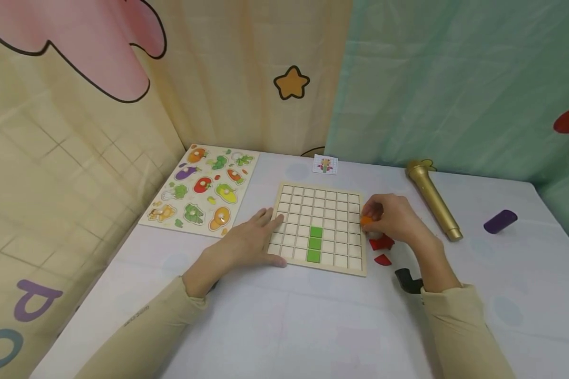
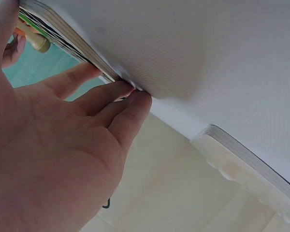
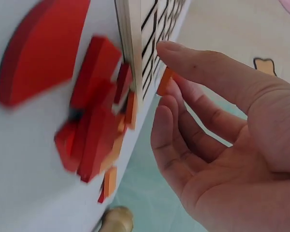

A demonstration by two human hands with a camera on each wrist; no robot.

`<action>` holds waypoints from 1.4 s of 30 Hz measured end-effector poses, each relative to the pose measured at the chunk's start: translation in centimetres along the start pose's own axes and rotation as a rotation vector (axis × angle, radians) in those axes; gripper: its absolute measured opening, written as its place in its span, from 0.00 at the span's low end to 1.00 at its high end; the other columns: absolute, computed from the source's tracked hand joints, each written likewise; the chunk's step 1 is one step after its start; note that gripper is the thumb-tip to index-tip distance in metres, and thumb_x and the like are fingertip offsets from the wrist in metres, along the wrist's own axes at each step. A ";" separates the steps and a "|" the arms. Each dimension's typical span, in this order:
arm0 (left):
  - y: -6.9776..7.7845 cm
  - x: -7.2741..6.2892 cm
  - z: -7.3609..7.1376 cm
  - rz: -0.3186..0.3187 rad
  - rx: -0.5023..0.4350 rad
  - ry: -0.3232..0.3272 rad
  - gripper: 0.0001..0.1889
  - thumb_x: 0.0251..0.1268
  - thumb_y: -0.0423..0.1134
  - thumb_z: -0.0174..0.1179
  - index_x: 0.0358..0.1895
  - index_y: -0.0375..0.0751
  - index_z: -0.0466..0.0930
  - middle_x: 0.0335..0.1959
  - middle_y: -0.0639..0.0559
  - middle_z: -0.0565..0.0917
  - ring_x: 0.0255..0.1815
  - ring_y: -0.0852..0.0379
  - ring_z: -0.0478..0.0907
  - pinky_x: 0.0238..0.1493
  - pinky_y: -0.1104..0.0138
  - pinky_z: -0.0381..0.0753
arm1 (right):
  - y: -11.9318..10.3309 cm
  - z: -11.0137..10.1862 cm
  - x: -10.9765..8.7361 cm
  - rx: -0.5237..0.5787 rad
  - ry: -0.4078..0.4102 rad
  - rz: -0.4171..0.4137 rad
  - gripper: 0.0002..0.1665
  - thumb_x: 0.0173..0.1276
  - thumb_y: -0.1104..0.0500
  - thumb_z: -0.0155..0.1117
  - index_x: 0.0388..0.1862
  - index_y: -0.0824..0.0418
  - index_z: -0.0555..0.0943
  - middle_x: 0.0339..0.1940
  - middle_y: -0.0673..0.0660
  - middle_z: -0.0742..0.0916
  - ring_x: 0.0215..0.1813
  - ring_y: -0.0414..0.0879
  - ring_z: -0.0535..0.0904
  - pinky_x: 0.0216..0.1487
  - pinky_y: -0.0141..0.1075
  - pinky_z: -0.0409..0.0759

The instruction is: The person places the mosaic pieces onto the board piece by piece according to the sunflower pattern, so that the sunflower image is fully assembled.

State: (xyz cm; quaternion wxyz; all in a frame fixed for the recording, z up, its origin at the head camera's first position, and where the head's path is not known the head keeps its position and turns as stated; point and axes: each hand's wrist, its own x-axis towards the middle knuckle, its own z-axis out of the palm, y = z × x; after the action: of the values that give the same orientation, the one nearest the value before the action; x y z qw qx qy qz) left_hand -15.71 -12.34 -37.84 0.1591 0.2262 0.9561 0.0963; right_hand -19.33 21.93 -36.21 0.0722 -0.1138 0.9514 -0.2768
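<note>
A wooden grid board (image 1: 341, 269) with white squares lies flat on the table, and three green squares (image 1: 315, 244) fill part of one column. At its left edge, my left hand (image 1: 251, 239) rests with fingers extended, its fingertips (image 2: 135, 99) right at the board's side. Just beyond the right edge, my right hand (image 1: 394, 217) pinches a small orange block (image 3: 165, 81) between thumb and fingers. Beneath that hand lies a pile of red pieces (image 3: 99, 130), with several orange pieces (image 3: 117, 150) mixed in.
A vegetable puzzle board (image 1: 204, 192) lies left of the grid. Behind it is a small picture card (image 1: 325, 164). To the right are a gold microphone-like tube (image 1: 433, 200) and a purple cylinder (image 1: 500, 221). A black bent piece (image 1: 408, 281) sits by my right wrist.
</note>
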 end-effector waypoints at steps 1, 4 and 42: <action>0.0 0.0 0.0 -0.002 0.000 -0.002 0.59 0.59 0.70 0.71 0.86 0.45 0.52 0.87 0.37 0.49 0.89 0.39 0.44 0.82 0.45 0.61 | -0.3 0.2 0.1 0.009 0.005 -0.003 0.17 0.60 0.63 0.82 0.45 0.65 0.84 0.39 0.60 0.86 0.44 0.54 0.79 0.47 0.42 0.81; 0.0 0.0 0.0 -0.002 0.004 -0.006 0.59 0.59 0.70 0.71 0.86 0.46 0.52 0.88 0.37 0.49 0.89 0.39 0.44 0.82 0.45 0.62 | -1.5 0.9 0.5 0.034 0.018 -0.014 0.17 0.59 0.64 0.82 0.44 0.65 0.84 0.39 0.61 0.86 0.44 0.54 0.79 0.48 0.43 0.80; 0.1 0.1 -0.1 -0.016 0.002 -0.012 0.59 0.59 0.70 0.71 0.87 0.48 0.52 0.88 0.39 0.48 0.89 0.41 0.44 0.82 0.46 0.61 | -6.4 4.9 3.5 0.036 -0.085 -0.152 0.11 0.69 0.69 0.72 0.48 0.60 0.90 0.43 0.55 0.91 0.47 0.51 0.84 0.55 0.46 0.85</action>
State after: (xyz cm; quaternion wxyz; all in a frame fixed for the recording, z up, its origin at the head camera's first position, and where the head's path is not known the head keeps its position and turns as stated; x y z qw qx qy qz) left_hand -15.78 -12.20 -37.79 0.1656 0.2196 0.9570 0.0928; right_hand -20.56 13.27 -37.13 0.0935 -0.1962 0.9309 -0.2936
